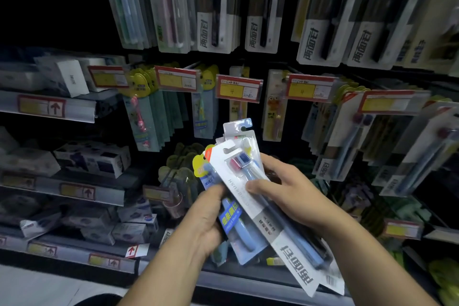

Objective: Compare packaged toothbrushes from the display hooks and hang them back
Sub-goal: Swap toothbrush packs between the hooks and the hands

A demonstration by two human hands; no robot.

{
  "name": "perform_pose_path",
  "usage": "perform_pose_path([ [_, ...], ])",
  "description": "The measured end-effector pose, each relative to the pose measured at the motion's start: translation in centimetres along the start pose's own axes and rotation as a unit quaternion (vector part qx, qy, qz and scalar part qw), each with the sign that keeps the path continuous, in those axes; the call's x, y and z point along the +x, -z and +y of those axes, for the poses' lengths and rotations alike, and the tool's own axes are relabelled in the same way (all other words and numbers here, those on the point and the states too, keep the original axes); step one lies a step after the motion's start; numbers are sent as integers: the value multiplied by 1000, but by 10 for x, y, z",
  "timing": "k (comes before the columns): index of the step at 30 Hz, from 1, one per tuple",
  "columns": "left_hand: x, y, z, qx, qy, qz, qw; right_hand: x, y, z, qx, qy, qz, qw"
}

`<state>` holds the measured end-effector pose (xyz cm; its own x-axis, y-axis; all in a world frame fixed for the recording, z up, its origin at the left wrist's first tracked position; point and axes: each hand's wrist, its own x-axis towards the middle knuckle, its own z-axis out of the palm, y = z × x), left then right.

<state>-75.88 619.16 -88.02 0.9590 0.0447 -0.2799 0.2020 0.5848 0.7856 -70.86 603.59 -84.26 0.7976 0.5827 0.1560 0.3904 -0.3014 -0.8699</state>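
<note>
The right hand's (288, 189) fingers (258, 185) are curled in a pinch: the thumb lies flat across the front of a white twin-brush pack (267, 221), just below the brush heads, and the other fingers wrap round behind the card. The left hand's (206, 221) fingers (216, 195) are closed on the same bundle from the other side. Its thumb rests at the left edge, against a blue toothbrush pack (233, 221) that sits just under the white one.

The packs are fanned and tilted, tops up and to the left, bottoms down and to the right. The white pack lies on top and shows one pink and one dark blue brush head over pale blue handles. A yellow tab (200, 165) sticks out at the fan's left edge. The pale blue hanger top of a rear pack (238, 126) rises highest, above the others. How many packs the fan holds is hard to tell.

The bundle is held well in front of the display, below a row of red-and-yellow price tags (238, 88). Children's toothbrush packs (141, 119) hang behind those tags. Long white packs of dark brushes (213, 7) hang in the row above, and more hang at the right (330, 136). To the left, shelves (42, 105) with arrow labels on their edges carry small boxes (92, 159).
</note>
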Motion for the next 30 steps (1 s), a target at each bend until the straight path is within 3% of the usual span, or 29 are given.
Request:
perform_pose_path([
  [6, -2, 0, -3, -26, -28, -27, 999, 1, -7, -4, -34, -18, -40, 998],
  [11, -1, 2, -3, -37, -49, 5, 998, 2, -12, -3, -41, -3, -8, 999],
  [18, 0, 3, 3, -75, -42, 9, 996, 3, -6, -2, 77, -17, 69, 994],
  [23, 2, 5, 5, -95, -28, 24, 995, 3, 2, -4, 212, -47, 104, 971],
  [30, 0, 9, 9, -87, -53, 53, 993, 4, 7, -8, 224, -120, 182, 950],
])
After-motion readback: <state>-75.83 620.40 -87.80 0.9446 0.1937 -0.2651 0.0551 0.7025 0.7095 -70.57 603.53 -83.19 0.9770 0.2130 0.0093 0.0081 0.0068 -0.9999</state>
